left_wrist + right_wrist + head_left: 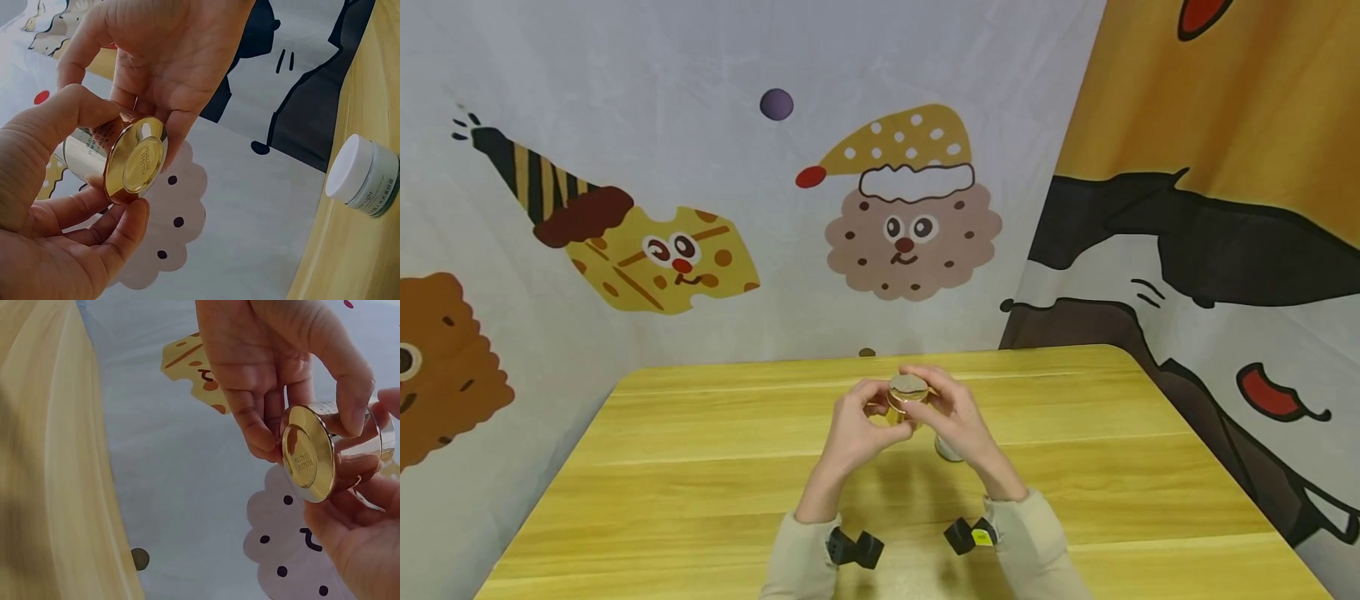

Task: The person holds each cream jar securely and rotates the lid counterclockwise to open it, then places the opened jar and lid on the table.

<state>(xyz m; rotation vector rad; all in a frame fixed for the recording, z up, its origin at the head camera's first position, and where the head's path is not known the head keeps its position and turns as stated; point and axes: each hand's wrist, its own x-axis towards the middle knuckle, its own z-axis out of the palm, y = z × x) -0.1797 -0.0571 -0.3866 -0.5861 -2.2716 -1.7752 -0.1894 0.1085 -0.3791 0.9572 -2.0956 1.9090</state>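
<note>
Above the far half of the table, both hands hold a shiny gold cosmetic jar (907,387) between them. My left hand (859,429) grips its left side, thumb and fingers curled round it. On the opposite side my right hand (953,412) grips it with thumb and fingers. The jar is tilted: the left wrist view shows its round gold base (144,159), and small stamped print marks the base (304,459) in the right wrist view. A thin silvery strip (367,501) shows beside the right fingers. Fingers cover much of the jar's side.
A small jar with a white lid (353,169) stands on the wooden table (700,483), partly behind the right wrist in the head view. A cartoon-printed cloth (700,125) hangs behind the table's far edge.
</note>
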